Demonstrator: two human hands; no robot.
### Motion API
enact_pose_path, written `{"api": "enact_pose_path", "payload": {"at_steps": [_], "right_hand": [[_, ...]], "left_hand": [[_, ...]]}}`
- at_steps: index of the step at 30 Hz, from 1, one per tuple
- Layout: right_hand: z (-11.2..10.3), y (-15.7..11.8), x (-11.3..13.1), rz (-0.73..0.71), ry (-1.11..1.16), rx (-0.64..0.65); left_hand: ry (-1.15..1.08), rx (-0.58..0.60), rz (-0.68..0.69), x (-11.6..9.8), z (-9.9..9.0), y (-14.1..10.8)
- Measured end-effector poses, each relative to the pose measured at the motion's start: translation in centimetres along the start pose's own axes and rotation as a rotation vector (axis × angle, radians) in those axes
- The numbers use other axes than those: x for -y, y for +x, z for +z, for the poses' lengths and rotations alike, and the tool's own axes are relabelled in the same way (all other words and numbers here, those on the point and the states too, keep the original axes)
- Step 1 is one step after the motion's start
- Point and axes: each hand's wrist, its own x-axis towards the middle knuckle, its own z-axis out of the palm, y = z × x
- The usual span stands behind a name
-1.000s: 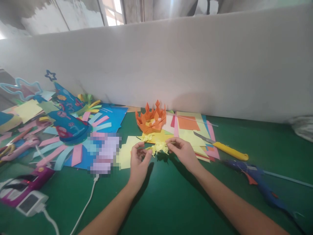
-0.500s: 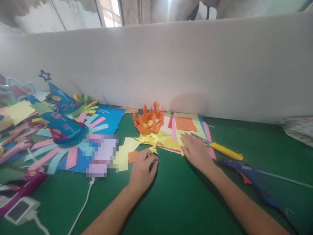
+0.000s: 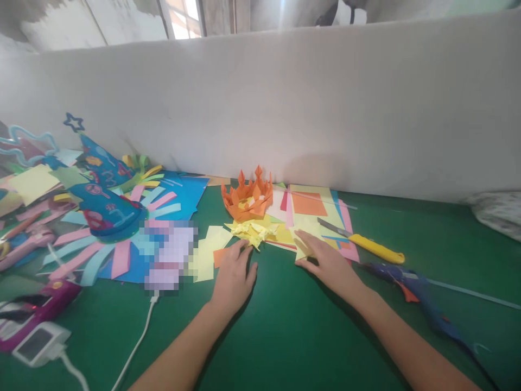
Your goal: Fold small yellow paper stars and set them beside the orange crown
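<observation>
Desk (image 3: 277,336) contents, by count: hands, two; cone hats, two.
Left hand (image 3: 232,277), one; right hand (image 3: 331,266), one; orange paper crown (image 3: 256,208), one, far centre; yellow-handled knife (image 3: 376,248), one, right; blue glue gun (image 3: 429,304), one, near right; blue cone hats (image 3: 108,212), two, left; white box with dark screen (image 3: 38,343), one, near left; pale yellow folded pieces (image 3: 254,232), centre, overlapping, number unclear; loose paper sheets (image 3: 203,259), several, exact number unclear.

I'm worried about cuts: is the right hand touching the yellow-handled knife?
Apart. The head view shows a strip of paper visible between the right hand and the knife.
</observation>
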Motion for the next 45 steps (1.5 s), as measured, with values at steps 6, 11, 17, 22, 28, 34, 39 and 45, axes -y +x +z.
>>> {"api": "enact_pose_path", "payload": {"at_steps": [6,11,17,22,28,34,39,45], "right_hand": [[0.6,-0.5,0.1,-0.057,0.022,-0.129],[0.5,-0.4,0.4,-0.161,0.044,-0.246],[-0.8,-0.5,1.1,-0.194,-0.065,-0.478],[-1.9,-1.8,3.7,-0.411,-0.086,-0.628],[-0.7,-2.7,7.2,-0.725,0.016,-0.423],[-0.4,-2.3,7.6,-0.717,0.035,-0.421],[-0.5,-1.9,7.6,-0.752,0.077,-0.373],[0.2,-2.1,8.5,-0.701,0.213,-0.142]], "left_hand": [[-0.018,-0.081,0.061,-0.5,-0.7,0.3],[0.000,-0.069,0.055,-0.3,-0.9,0.5],[-0.129,-0.053,-0.013,-0.2,-1.0,0.5],[-0.833,0.159,-0.255,-2.3,-1.0,0.1],[-1.577,0.356,-0.623,-3.8,-1.2,-0.1],[-1.471,0.235,-0.636,-3.4,-1.1,0.2],[-1.334,0.220,-0.639,-3.2,-0.8,-0.1],[-1.503,0.247,-0.676,-2.9,-1.6,0.4]]}}
